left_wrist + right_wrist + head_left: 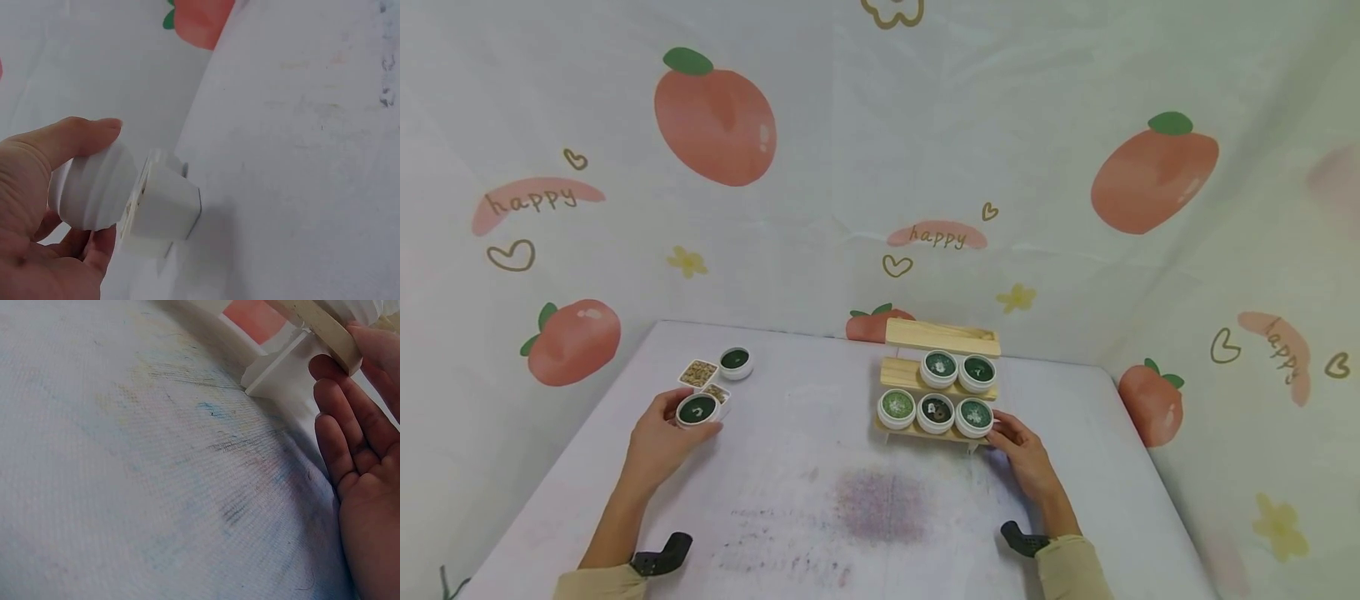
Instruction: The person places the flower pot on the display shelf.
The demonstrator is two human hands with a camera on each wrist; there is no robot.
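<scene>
My left hand (662, 442) grips a small round white pot with a dark green top (697, 409), thumb on one side and fingers on the other. In the left wrist view the ribbed white pot (94, 187) is above a white angular container (165, 206). My right hand (1026, 458) is at the right end of a tiered wooden stand (932, 431). In the right wrist view its thumb lies over the board end (331, 337) and its fingers are underneath. On the front tier sits a green-topped white pot (975, 417), nearest that hand.
Several other white pots stand on the stand's tiers, among them a light green one (897, 408). Left, a white square container of beige bits (698, 373) stands near another dark green pot (736, 362). A printed curtain (820, 167) hangs behind the white table (805, 475).
</scene>
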